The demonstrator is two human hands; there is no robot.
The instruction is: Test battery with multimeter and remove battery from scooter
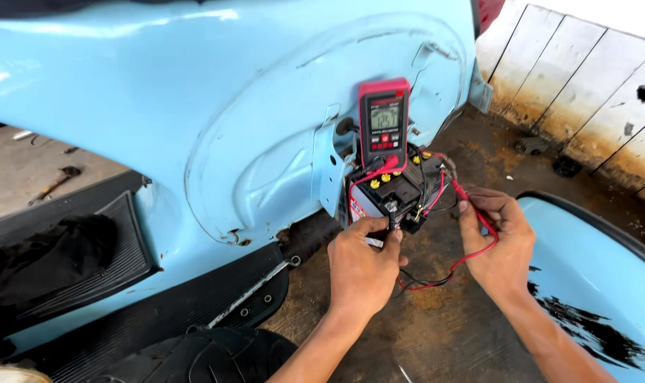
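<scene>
Left hand low at centre, thumb and forefinger pinched narrow on a black probe tip pressed to a terminal of the small black box-shaped battery. Right hand just to the right, fingers curled around a slim red test probe, tip angled toward the battery's right side. Battery seated in an open bay of the pale blue painted metal scooter body, yellow caps along the top. Red-cased digital multimeter propped upright just behind, screen lit. Red and black leads looping beneath both hands over stained concrete floor. Detached pale blue side panel lying at right.
</scene>
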